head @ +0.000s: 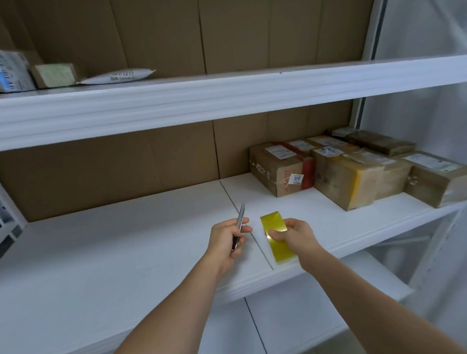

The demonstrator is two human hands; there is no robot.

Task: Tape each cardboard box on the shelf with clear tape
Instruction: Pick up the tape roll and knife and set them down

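My right hand (295, 234) grips a yellowish roll of tape (274, 238) over the front of the middle shelf (116, 252). My left hand (228, 241) holds a slim metal knife (239, 222), its tip pointing up and away. Several cardboard boxes stand at the right end of this shelf: one with red tape and a "3011" sticker (281, 168), one with a yellow-tinted side (347, 179), and a flatter one at the far right (441, 178). Both hands are well left of and in front of the boxes.
The upper shelf (230, 96) carries a labelled box (9, 70), a small box (55, 75) and a white mailer bag (119, 77) at its left. Brown cardboard sheets line the back. A lower shelf (314, 314) shows below. White plastic sheeting hangs at the right.
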